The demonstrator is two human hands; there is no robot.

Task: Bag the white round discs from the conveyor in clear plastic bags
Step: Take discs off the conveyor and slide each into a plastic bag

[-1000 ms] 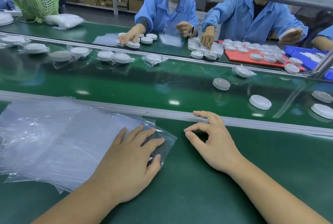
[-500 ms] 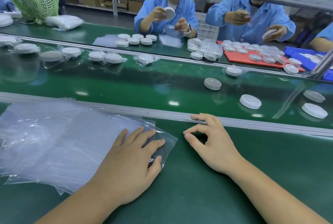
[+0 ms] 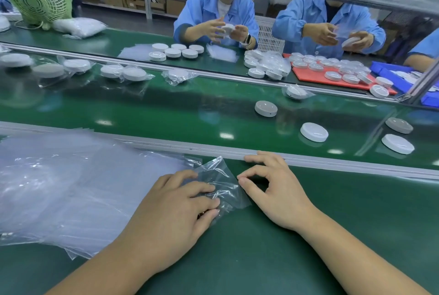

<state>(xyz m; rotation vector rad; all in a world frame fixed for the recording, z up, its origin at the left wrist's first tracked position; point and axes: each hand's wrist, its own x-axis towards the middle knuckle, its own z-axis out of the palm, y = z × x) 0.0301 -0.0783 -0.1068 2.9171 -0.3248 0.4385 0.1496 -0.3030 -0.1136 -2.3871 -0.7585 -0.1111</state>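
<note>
White round discs [image 3: 314, 132]: four are seen loose on the green conveyor [image 3: 166, 114], beyond the metal rail [image 3: 166, 143], toward its right end, well apart from both hands.

Left hand [image 3: 171, 211]: grip narrow, fingers curled. The top clear plastic bag [image 3: 221, 180] is pinched and bunched at its corner, on the near side of the rail.

Right hand [image 3: 282, 195]: grip half open, thumb and forefinger curved in a ring, nothing held. The thumb tip is just beside the bag's edge and one fingertip is laid on the rail.

The low rail stands between the hands and the discs. Green desk [image 3: 308, 247] surface is seen right of the right hand, up to the rail. A stack of bags [image 3: 71, 187] is spread flat against the rail's left part. Bagged discs [image 3: 133, 73] are noted across the rail, along the belt's far edge.
</note>
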